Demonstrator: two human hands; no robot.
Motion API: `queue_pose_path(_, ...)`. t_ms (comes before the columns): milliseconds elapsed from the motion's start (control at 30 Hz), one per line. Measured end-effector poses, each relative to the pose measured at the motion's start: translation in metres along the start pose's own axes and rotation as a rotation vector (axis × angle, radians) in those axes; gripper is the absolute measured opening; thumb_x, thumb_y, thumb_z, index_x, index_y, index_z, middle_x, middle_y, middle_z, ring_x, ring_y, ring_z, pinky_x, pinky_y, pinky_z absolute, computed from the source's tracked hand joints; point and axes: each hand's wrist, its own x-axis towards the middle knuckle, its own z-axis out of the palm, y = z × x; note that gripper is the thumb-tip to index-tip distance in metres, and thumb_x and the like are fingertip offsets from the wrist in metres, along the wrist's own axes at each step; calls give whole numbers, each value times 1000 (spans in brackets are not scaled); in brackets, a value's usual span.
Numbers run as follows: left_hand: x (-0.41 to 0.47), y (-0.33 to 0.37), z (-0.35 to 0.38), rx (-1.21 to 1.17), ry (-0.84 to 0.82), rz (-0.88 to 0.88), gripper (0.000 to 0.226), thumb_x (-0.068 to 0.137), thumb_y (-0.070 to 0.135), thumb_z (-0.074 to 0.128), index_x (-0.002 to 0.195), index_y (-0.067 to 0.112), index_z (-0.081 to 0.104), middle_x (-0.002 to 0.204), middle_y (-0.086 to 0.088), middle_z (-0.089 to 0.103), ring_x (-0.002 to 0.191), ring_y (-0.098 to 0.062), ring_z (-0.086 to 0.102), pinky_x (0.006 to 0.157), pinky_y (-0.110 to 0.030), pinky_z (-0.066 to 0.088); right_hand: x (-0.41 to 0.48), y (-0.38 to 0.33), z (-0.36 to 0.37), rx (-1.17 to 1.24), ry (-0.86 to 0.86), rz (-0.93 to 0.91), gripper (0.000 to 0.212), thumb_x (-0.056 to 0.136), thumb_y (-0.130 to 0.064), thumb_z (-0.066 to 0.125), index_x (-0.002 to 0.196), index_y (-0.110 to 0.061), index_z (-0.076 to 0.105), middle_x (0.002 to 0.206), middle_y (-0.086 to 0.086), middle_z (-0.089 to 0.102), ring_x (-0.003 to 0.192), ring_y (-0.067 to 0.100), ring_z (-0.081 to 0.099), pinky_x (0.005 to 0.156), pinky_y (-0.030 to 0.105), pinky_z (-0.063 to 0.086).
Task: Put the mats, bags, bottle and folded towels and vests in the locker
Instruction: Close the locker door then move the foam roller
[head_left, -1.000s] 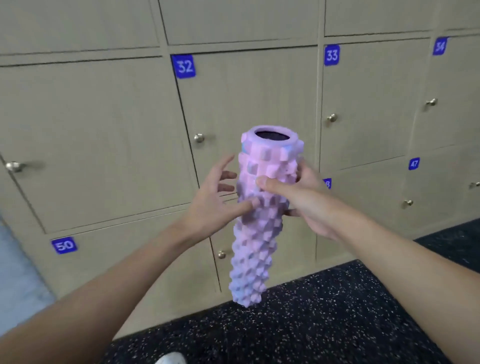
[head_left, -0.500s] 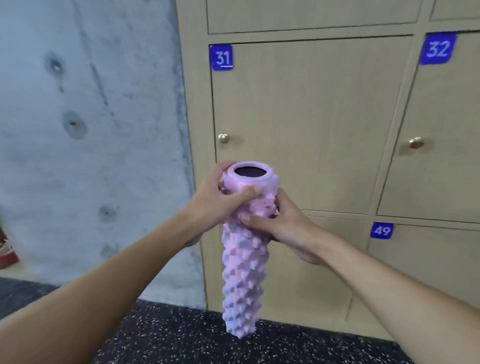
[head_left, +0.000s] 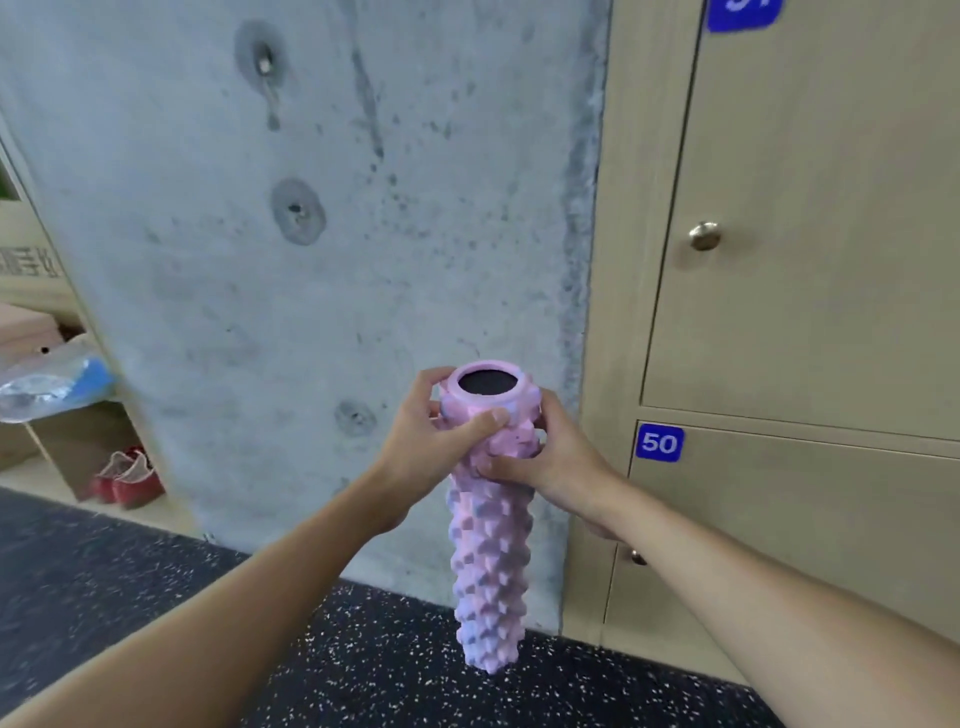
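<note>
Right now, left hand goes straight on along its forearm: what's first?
Left hand grips the roller, so that's first; beyond it the right hand, then likely the lockers, depth unclear.

Gym locker room (numbered lockers (head_left: 810, 322))

The roller (head_left: 491, 545) is mottled pink-lilac, the floor (head_left: 389, 686) black with white specks.

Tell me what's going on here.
A person holds a pink-and-purple knobbly foam roller upright, both hands wrapped round its top end: the left hand just under the rim, the right hand slightly lower. They face a concrete wall. Just to the right, locker door 50 and the door above it are both closed, so the roller is not stowed yet.
</note>
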Motion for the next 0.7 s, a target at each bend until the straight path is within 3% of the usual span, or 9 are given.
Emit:
queue_pose_path(133,28,-28,-17,14,-53,-24,54,80,24,82,125,30,52,108,-8,70,86,-12,70,63,-19,53,27,21,21,-34,55,40,76,67,-11,90,130,-20,48,108,-15,61,85,-8,61,70,10,48)
queue_pose_path(233,46,-41,-18,46,-69,-22,57,78,25,84,127,28,56,104,3,64,75,0,65,59,-14,49,37,37,28,-42,114,65,67,67,-7,89,123,-20,53,99,-18,63,77,-11,63,65,10,48)
queue_pose_path(333,57,-55,-14,79,-99,-39,59,75,24,86,127,25,57,99,5,59,76,-7,61,62,-18,49,39,53,30,-43,157,67,59,69,-1,86,113,-26,55,93,-21,64,76,-11,64,61,10,48)
queue_pose_path(467,61,-77,-10,118,-135,-97,56,78,19,85,124,20,54,98,3,55,79,-11,61,63,-22,50,41,70,28,-133,97,92,60,71,12,77,102,-37,58,80,-15,73,72,2,68,60,26,58)
queue_pose_path(567,63,-89,-11,134,-142,-100,58,79,18,84,129,18,53,100,-1,57,82,-17,62,67,-26,53,42,81,24,-139,124,129,59,70,14,77,93,-36,57,72,-18,70,66,-5,65,55,19,54)
queue_pose_path(700,62,-96,-9,154,-179,-113,51,83,19,80,125,26,51,109,-2,58,87,-16,64,65,-22,51,40,87,24,-136,99,131,61,69,17,76,91,-35,52,77,-16,64,62,-14,61,56,11,50)
